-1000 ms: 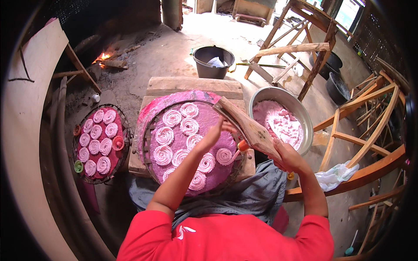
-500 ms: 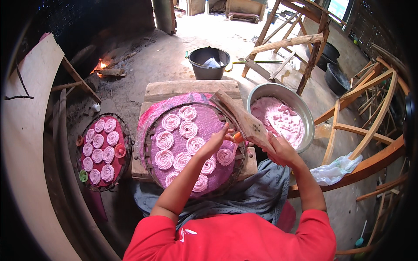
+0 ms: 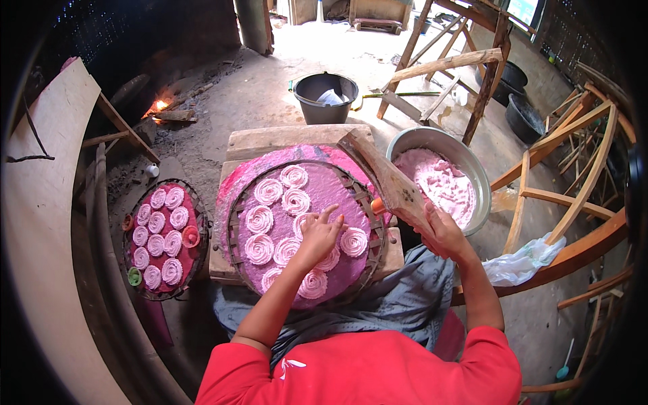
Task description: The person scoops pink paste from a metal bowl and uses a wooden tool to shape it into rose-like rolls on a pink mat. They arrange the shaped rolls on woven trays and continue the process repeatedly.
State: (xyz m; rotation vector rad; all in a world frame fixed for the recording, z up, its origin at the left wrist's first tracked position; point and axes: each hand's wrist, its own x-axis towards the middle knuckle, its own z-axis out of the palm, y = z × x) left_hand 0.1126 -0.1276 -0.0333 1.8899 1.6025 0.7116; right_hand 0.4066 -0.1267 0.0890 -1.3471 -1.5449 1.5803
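My left hand (image 3: 321,236) hovers over a round woven tray (image 3: 235,237) lined with purplish-pink mesh, its fingers apart and nothing in them. Several pink piped dough rosettes (image 3: 259,220) sit on this tray. At the right side my right hand (image 3: 443,231) is closed around the near end of a long wooden board (image 3: 395,182), which slants up and away to the left. An orange tube-like piece (image 3: 377,206) sticks out from the board's left edge. Just beyond my right hand stands a grey metal basin (image 3: 483,202) holding soft pink dough (image 3: 442,189).
The tray rests on a low wooden stand (image 3: 270,138). On the left lies a second tray (image 3: 128,253) of rosettes, with a fire (image 3: 160,106) burning behind. A dark bucket (image 3: 325,101) stands ahead. Wooden frames (image 3: 580,175) and a plastic bag (image 3: 523,263) fill the right.
My left hand has moved left, away from the orange piece, and over the rosettes. The right hand still grips the board, nearly in place. The whole view has shifted slightly.
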